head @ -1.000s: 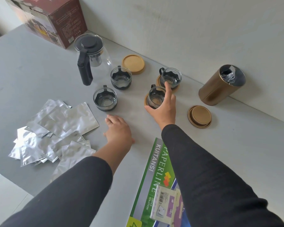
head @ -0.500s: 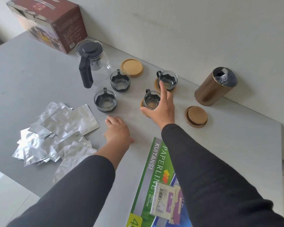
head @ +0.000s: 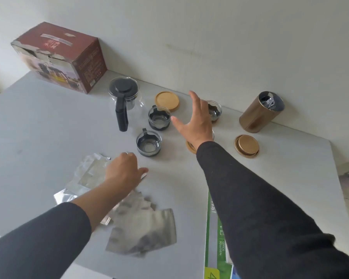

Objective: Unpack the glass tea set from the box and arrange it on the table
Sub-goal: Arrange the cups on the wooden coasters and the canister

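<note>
A glass teapot (head: 127, 103) with a black lid and handle stands near the wall, beside the red box (head: 63, 57). Two glass cups in black holders sit in front of it, one (head: 159, 118) farther back and one (head: 149, 144) closer to me. A bare wooden coaster (head: 167, 101) lies behind them. My right hand (head: 195, 121) hovers open with fingers spread above a cup on a coaster (head: 190, 147), mostly hiding it. Another cup (head: 215, 111) shows behind the fingers. My left hand (head: 124, 171) rests with curled fingers on the silver foil packets (head: 141, 228).
A gold cylindrical tin (head: 260, 111) lies open against the wall, its lid (head: 246, 146) flat on the grey table (head: 38, 137). A green paper ream (head: 218, 238) lies at the near edge under my right sleeve. The table's right edge runs near the tin.
My right hand has let go of the cup on the coaster and lifted, fingers spread. My left hand has moved left onto the foil packets. The camera has tilted up.
</note>
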### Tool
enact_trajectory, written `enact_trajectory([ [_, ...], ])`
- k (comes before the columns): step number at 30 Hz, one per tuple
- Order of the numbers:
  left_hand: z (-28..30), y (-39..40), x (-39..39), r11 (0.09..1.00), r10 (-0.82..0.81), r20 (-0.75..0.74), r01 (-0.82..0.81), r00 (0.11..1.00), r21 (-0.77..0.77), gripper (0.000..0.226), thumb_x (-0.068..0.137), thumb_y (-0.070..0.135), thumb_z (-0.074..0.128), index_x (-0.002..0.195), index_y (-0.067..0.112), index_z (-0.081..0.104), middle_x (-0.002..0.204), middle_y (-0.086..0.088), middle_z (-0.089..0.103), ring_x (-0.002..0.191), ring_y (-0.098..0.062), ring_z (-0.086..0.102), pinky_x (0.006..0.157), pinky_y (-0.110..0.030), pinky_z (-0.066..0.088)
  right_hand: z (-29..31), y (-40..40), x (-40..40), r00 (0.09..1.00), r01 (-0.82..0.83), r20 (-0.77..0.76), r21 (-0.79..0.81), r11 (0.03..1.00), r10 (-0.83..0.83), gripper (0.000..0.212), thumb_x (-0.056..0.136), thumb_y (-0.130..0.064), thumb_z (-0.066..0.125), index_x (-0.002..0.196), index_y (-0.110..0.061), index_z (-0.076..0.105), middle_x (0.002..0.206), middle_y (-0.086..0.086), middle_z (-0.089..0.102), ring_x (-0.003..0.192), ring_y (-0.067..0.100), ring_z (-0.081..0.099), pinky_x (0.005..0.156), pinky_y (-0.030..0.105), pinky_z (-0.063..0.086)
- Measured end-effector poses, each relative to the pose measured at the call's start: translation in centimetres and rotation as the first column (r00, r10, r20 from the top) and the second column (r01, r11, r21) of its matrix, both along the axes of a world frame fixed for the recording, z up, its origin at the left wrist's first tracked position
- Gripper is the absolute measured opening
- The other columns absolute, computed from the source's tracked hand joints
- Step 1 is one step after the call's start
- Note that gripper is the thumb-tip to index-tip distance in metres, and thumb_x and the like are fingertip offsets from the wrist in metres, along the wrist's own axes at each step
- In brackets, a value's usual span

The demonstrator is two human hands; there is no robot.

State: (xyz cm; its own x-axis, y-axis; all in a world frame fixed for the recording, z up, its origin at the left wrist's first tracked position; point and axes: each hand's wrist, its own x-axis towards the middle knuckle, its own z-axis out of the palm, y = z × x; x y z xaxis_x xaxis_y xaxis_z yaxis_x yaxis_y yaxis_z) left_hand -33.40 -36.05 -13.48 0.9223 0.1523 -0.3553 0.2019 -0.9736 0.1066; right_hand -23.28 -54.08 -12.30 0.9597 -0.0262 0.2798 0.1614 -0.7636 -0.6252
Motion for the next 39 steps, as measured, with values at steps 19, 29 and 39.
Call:
enact_trajectory([
  [19,-4.6,4.2,5.6,0.991,-0.115,-0.118,0.122,0.986,0.049,0.094,0.077,0.047,0.07,0.14,-0.005,0.025,0.13,-0.012,0.034,0.123,-0.022,0.039,0.092,-0.031,0.045,-6.3,8.4,5.3,0.936,0.044,-0.353,0.078,0.996,-0.014,0.096,0.069,-0.041,0.079,0.145,-0.027,0.022,0.135,0.012,0.036,0.122,0.029,0.044,0.104,0.036,0.039],
  [29,-4.6,4.3,5.7,0.995,-0.089,-0.145,0.094,0.985,0.032,0.093,0.079,0.044,0.071,0.143,-0.003,0.023,0.135,-0.012,0.032,0.13,-0.023,0.035,0.097,-0.032,0.043,-4.0,7.1,4.4,0.972,0.074,-0.23,0.103,0.992,-0.049,0.093,0.071,-0.04,0.079,0.145,-0.021,0.026,0.135,0.012,0.039,0.122,0.025,0.045,0.1,0.028,0.037],
  [39,-4.0,4.4,5.6,0.988,-0.129,-0.161,0.141,0.978,0.065,0.095,0.077,0.051,0.069,0.143,-0.004,0.028,0.137,-0.018,0.036,0.128,-0.028,0.04,0.098,-0.035,0.043,-3.5,5.0,-7.5,0.976,0.2,-0.104,0.086,0.976,-0.191,0.087,0.068,-0.042,0.08,0.14,-0.017,0.038,0.128,0.01,0.047,0.115,0.02,0.049,0.093,0.018,0.035],
])
